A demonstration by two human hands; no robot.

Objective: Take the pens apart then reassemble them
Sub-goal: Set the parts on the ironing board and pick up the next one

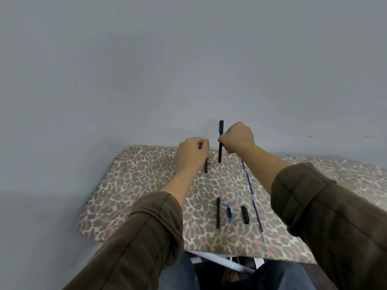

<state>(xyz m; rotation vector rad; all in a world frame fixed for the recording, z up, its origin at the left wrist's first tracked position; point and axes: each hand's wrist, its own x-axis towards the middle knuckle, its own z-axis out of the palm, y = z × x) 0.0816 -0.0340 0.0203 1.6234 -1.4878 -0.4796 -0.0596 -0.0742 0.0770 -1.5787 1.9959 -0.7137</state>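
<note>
Two hands work above a leopard-print board, both arms in brown sleeves. The right hand is closed around one black pen, held upright; its blue-clipped top rises above the fist and its lower end hangs clear of the print. The fingers are curled tight on the barrel, thumb side facing the other hand. The left hand is also closed, fingertips pinched on the top of one short black piece that points downward beneath the fist (whether its tip touches the board cannot be told). The two hands sit near each other but apart.

Closer to the person, four loose parts lie on the board in a rough row. From left to right: one long black barrel, one small blue piece just beside it, one short black cap, and one thin blue refill, which runs long and slanted from under the right forearm toward the board's near edge. None of the four touch.
</note>
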